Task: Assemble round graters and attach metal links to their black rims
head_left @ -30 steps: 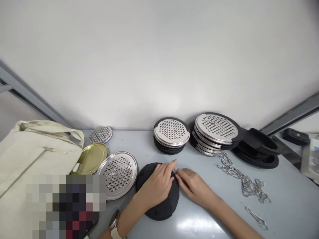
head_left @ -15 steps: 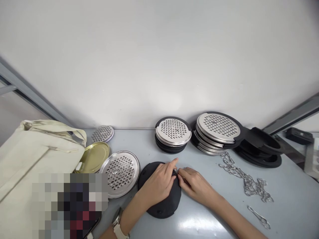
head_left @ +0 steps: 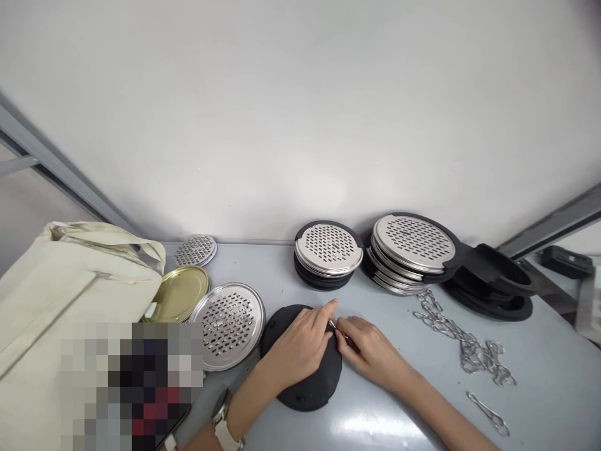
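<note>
A round black disc (head_left: 313, 382) lies flat on the grey table (head_left: 399, 413) in front of me. My left hand (head_left: 298, 347) rests on top of it with the fingers curled and the forefinger stretched toward its far edge. My right hand (head_left: 369, 351) is at the disc's right edge, its fingertips pinched on a small metal clip (head_left: 332, 324) where the two hands meet. A watch sits on my left wrist (head_left: 224, 432).
A perforated steel disc (head_left: 228, 326), a gold lid (head_left: 178, 294) and a small perforated disc (head_left: 196, 249) lie to the left beside a cream cloth bag (head_left: 61, 294). Stacks of steel-and-black discs (head_left: 328, 254) (head_left: 413, 247), black rings (head_left: 498, 288) and loose metal clips (head_left: 464, 347) sit at the back right.
The hands stay joined at the disc's edge; only the camera view has shifted slightly, so everything sits a little further right.
</note>
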Demonstrator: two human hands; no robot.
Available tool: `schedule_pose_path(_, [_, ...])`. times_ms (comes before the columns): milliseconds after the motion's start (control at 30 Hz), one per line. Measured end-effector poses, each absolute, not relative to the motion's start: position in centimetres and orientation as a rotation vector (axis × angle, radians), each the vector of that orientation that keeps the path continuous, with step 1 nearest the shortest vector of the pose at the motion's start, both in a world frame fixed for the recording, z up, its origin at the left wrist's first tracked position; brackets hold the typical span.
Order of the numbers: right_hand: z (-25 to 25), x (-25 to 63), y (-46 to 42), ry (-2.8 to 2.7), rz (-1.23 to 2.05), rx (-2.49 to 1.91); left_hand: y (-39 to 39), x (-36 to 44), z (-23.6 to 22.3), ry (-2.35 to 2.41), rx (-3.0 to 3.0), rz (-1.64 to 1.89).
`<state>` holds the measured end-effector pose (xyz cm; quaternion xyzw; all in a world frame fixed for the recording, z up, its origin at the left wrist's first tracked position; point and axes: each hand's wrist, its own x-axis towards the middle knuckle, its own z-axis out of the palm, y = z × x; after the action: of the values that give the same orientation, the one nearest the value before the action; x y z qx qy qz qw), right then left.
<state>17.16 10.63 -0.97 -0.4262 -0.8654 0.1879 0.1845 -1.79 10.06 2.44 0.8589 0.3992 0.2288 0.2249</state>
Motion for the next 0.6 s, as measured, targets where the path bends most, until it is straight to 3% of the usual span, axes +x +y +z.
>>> schedule_pose_path(600, [-0.57, 17.25, 10.57, -2.411, 0.57, -1.187, 10.08, -1.71, 1.78, 1.187, 2.38, 0.696])
